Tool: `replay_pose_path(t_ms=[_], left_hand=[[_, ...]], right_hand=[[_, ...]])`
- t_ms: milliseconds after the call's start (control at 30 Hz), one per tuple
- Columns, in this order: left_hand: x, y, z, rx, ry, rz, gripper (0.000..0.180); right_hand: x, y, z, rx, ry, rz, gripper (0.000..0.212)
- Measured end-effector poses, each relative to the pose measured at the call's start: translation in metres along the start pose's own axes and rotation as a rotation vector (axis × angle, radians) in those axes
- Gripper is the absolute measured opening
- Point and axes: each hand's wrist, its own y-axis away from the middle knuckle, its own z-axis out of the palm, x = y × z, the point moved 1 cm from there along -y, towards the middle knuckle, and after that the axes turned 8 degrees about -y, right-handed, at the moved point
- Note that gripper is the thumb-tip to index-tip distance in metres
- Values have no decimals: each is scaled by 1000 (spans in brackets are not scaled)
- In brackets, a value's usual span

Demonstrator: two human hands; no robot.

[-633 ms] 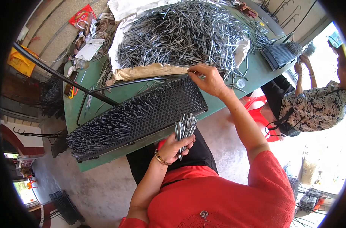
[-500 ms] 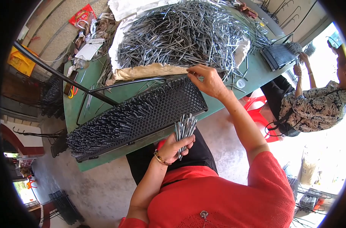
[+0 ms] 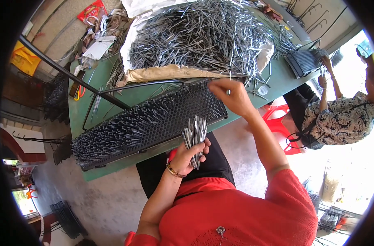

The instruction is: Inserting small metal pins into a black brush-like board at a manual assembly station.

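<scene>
My left hand is closed around a bundle of thin metal rods, their ends fanning out above the fingers. Beyond it, a long black perforated rack lies slanted along the table's near edge. Its left part bristles with upright rods; bare holes show toward the right. Over the rack's far right corner is my right hand, thumb and fingertips pinched together. Blur hides what, if anything, the pinch holds. Just behind stands a large heap of loose metal rods on white and brown sheeting.
A black metal frame bar crosses above the green table. Orange-handled scissors and a white pad lie left; a small clear cap lies right. A co-worker handles another rack near red stools.
My right hand has shifted slightly right and nearer to me, still at the rack's right corner. My left hand has tilted its bundle of rods a little to the left.
</scene>
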Motion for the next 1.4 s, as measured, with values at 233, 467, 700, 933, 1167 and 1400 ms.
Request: replay_pose_path(t_ms=[233, 467, 700, 933, 1167, 1400], left_hand=[[1, 1, 7, 19, 47, 45, 25], [-2, 2, 8, 40, 100, 43, 25], [-5, 5, -4, 165, -34, -24, 24], [-8, 1, 1, 92, 131, 2, 22], [-5, 5, 3, 45, 254, -24, 21], [-2, 6, -1, 100, 116, -91, 27]], right_hand=[[-21, 40, 27, -282, -338, 216, 27], [-21, 40, 32, -290, -497, 533, 23], [-26, 16, 27, -41, -538, 256, 22], [-8, -21, 46, 149, -235, -45, 19], [-7, -22, 54, 240, -84, -101, 19], [-2, -25, 57, 167, 38, -257, 17]])
